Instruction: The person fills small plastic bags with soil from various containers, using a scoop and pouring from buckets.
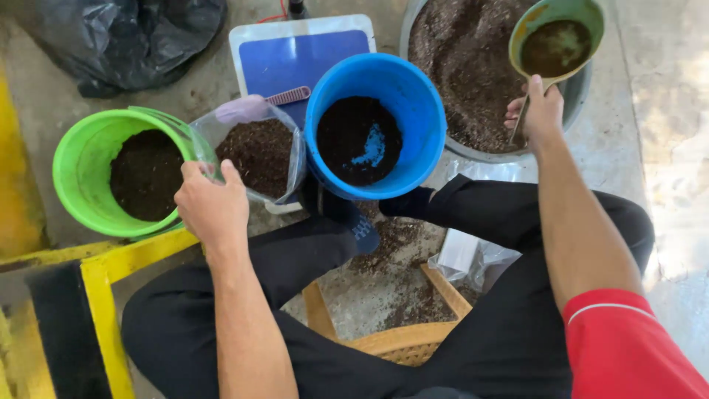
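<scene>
Clear plastic bag (258, 148), open-mouthed, half full of dark soil.

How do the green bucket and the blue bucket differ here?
The green bucket sits at the far left beside the left hand; the blue bucket stands in the middle. The green bucket's soil covers its bottom, while the blue bucket's soil leaves a bare blue patch. Both are round, open plastic buckets holding dark soil.
</scene>
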